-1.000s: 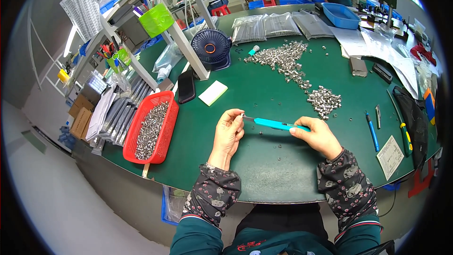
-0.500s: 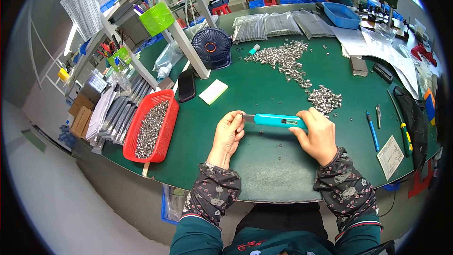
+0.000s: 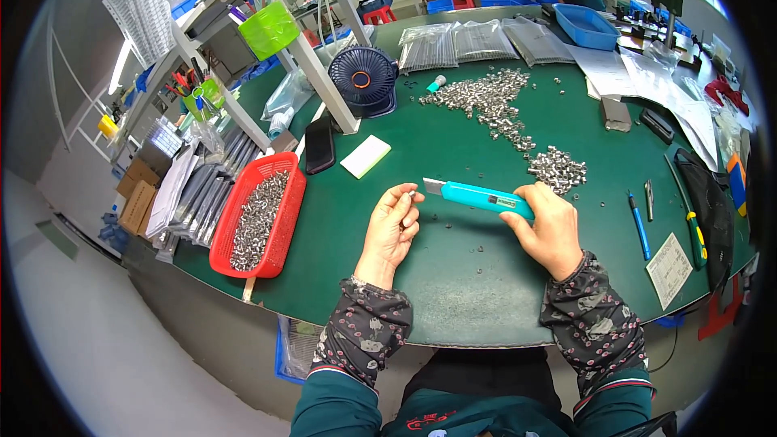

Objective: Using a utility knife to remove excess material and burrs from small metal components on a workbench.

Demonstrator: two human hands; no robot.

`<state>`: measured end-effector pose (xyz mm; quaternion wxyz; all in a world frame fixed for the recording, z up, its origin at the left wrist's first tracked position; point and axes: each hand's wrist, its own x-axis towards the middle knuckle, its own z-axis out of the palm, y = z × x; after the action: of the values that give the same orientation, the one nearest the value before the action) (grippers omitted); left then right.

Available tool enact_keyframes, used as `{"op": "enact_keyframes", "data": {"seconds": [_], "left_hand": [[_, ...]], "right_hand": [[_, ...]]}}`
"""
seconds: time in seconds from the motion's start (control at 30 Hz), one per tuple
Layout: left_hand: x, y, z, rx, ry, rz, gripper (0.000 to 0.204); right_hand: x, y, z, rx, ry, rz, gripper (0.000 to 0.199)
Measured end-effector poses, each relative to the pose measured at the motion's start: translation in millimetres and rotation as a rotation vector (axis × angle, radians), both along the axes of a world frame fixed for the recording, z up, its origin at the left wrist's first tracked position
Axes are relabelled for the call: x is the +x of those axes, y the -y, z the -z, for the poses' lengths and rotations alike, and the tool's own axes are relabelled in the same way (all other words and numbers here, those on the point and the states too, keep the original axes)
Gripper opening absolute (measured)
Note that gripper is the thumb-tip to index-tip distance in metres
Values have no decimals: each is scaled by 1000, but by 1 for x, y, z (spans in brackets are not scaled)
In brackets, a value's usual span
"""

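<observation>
My right hand (image 3: 552, 226) is closed round the handle of a teal utility knife (image 3: 477, 197), its blade out and pointing left. In my left hand (image 3: 392, 231) a small silver metal ring (image 3: 412, 193) is pinched between thumb and forefinger. The blade tip is a short way up and to the right of the ring, apart from it. Beyond the knife lie a small heap of silver metal rings (image 3: 557, 168) and a larger spread of them (image 3: 486, 101). A red plastic basket (image 3: 280, 255) at the left also holds many small metal pieces.
Near the basket are a phone (image 3: 320, 146), a white note pad (image 3: 366, 156) and a blue fan (image 3: 363, 81). At right lie a blue pen (image 3: 639, 225), a yellow-green handled tool (image 3: 696, 239) and a paper slip (image 3: 670, 270). Bagged parts (image 3: 429, 47) and a blue tray (image 3: 584, 27) stand far back.
The knife blade has drawn away from the ring in my left hand, tilting up and shifting right. My left hand has barely moved and still pinches the ring.
</observation>
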<state>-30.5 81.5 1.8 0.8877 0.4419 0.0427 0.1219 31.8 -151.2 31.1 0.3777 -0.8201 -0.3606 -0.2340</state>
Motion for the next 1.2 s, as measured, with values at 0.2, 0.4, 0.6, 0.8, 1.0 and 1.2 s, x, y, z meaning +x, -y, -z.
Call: {"op": "enact_keyframes", "data": {"seconds": [0.2, 0.4, 0.6, 0.8, 1.0, 1.2], "left_hand": [[0, -1, 2, -24, -1, -14, 13], [-1, 0, -2, -37, -17, -14, 13], [-1, 0, -2, -31, -11, -22, 14], [0, 0, 2, 31, 14, -34, 13], [0, 3, -1, 154, 1, -70, 14], [-1, 9, -5, 347, -16, -178, 13]], "right_hand": [[1, 0, 2, -11, -100, -21, 25], [2, 1, 4, -19, -156, -43, 26], [4, 1, 6, -4, -245, -83, 26], [5, 2, 2, -12, -488, -138, 30], [9, 3, 4, -35, -651, -173, 34], [10, 4, 2, -87, -729, -148, 35]]}}
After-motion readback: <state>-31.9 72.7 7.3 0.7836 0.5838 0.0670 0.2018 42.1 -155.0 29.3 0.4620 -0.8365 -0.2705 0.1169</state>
